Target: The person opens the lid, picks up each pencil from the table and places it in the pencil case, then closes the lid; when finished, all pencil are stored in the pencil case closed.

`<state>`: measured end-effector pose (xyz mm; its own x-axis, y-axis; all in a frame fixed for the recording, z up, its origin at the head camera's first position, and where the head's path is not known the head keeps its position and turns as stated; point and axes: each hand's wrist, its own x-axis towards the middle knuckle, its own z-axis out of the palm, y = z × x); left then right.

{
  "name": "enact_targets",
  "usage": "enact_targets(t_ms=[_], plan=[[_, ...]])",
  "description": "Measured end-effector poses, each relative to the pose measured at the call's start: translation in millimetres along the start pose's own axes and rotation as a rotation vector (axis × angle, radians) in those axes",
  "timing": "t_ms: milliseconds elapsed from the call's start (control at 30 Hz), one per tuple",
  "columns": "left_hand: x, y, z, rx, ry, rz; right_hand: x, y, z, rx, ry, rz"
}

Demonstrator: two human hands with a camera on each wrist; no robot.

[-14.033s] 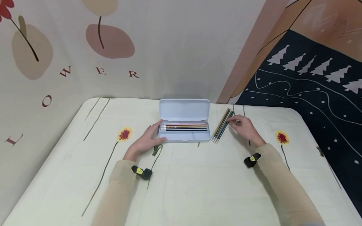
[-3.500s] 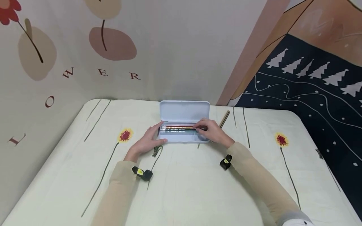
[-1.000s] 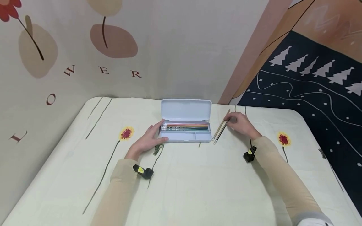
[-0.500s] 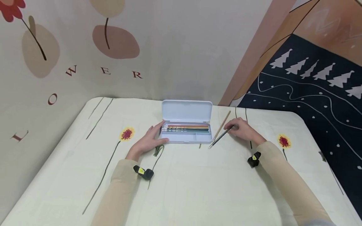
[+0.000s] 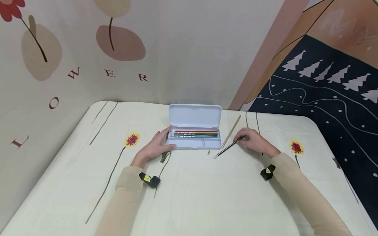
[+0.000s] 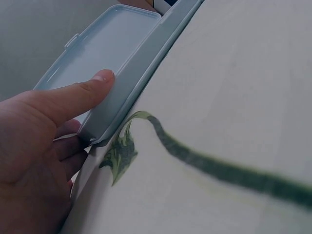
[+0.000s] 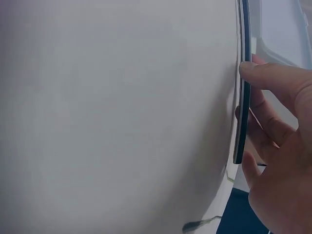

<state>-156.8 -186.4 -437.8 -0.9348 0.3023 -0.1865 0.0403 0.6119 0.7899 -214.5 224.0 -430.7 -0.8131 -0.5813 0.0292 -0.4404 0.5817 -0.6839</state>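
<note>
The pale blue pencil case (image 5: 190,144) lies with its lid (image 5: 195,115) raised, and several pencils (image 5: 195,133) lie side by side in its rear compartment. My left hand (image 5: 152,146) holds the case's left end; in the left wrist view, the thumb is over the front wall (image 6: 139,68) and the fingers are at the end. To the right of the case, my right hand (image 5: 253,141) pinches a dark pencil (image 5: 226,150) near its far end, its white-tipped end slanting toward the front left. A tan pencil (image 5: 231,131) lies on the cloth between case and hand.
A white cloth printed with flowers (image 5: 132,140) covers the table. The case's front compartments, parted by a divider (image 5: 204,143), hold nothing. A pale wall hanging (image 5: 189,59) stands right behind the table, and a dark tree-patterned one (image 5: 319,95) at the right.
Dark and green pencils have gone from the right-hand pile into the case. Lately my right hand drew the dark pencil toward the front, apart from the tan one. My left hand stayed put.
</note>
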Motion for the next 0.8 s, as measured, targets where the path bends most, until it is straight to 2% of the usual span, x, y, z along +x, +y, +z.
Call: enact_targets(t_ms=[267,467,800], plan=[[0.6,-0.3,-0.1,-0.002,-0.001,0.000,-3.8,-7,5,0.064,0.004,-0.045],[0.6,-1.5,-0.1,-0.002,0.000,0.004,-2.3,-12,7,0.082,0.011,-0.043],[1.6,-1.0,0.3,-0.005,-0.007,-0.031,1.9,-24,9,0.125,0.148,-0.036]])
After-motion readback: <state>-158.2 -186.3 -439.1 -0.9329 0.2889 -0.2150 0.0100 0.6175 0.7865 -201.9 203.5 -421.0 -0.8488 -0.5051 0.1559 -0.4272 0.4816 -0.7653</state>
